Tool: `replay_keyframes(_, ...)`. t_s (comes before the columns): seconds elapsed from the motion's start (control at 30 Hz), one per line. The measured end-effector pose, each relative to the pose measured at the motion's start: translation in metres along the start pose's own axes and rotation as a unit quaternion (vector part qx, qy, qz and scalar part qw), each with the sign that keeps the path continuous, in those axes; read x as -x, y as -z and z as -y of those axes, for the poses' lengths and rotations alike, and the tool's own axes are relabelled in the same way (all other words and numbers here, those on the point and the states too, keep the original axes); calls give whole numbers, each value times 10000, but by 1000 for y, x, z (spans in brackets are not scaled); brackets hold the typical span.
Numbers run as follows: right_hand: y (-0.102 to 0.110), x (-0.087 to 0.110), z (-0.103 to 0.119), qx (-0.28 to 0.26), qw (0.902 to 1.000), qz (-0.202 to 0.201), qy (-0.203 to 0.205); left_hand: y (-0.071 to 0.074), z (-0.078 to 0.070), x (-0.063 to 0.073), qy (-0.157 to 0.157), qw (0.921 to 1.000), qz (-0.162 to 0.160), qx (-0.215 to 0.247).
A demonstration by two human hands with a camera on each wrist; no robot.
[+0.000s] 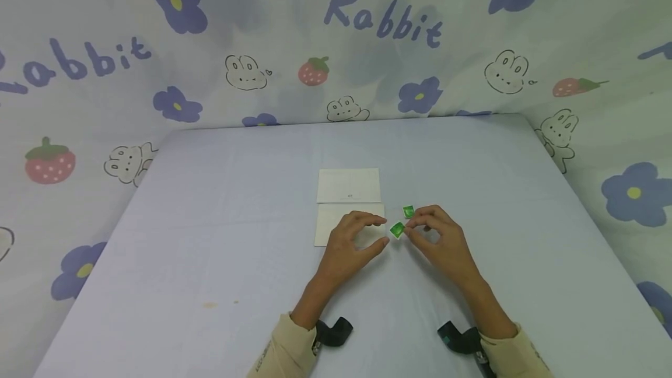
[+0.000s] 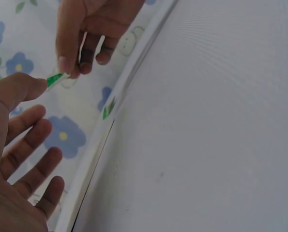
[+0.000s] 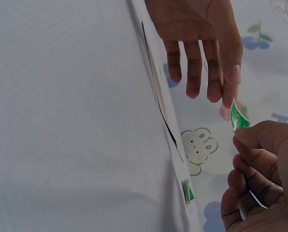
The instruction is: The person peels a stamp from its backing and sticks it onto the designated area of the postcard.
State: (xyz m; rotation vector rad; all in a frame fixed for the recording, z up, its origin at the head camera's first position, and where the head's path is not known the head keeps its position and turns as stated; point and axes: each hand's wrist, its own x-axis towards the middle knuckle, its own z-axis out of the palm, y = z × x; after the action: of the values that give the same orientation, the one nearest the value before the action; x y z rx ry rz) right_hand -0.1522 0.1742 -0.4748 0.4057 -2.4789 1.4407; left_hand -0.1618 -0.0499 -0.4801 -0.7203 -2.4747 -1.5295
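Observation:
My right hand [image 1: 443, 244] pinches a small green square sticker [image 1: 397, 230] with a white border between thumb and forefinger, just above the table. In the right wrist view the sticker [image 3: 238, 116] looks slightly curved. My left hand [image 1: 349, 249] is on the other side of it, thumb and fingers spread apart, its fingertips close to the sticker's free edge. A second green square [image 1: 409, 212] lies on the table just beyond the right fingertips. Under and behind the left hand an open white booklet [image 1: 349, 184] lies flat, its lower page partly hidden by that hand.
A white cloth covers the table [image 1: 236, 203], with small brownish spots [image 1: 210, 305] at the front left. Behind it hangs a curtain [image 1: 283, 34] printed with rabbits, flowers and strawberries. Black wrist devices [image 1: 334, 332] sit at both sleeve cuffs.

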Motion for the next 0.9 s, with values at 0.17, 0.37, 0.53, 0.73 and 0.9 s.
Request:
replay_keyframes(0.17, -3, -1, 9, -82, 10000, 16, 18, 4, 3, 1, -179, 9998, -75, -12)
replay_keyframes(0.37, -10, -1, 13, -143, 9999, -34, 49, 10, 2, 3, -105, 9999, -54, -30)
replay_keyframes(0.53, -14, 0, 10, -136, 9998, -25, 125, 13, 2, 5, -19, 10000, -18, -19)
replay_keyframes(0.73, -16, 0, 14, -281, 9995, 65, 97, 16, 4, 5, -72, 10000, -58, -35)
replay_keyframes(0.9, -20, 0, 14, -353, 9992, 90, 167, 18, 4, 7, -56, 10000, -77, -14)
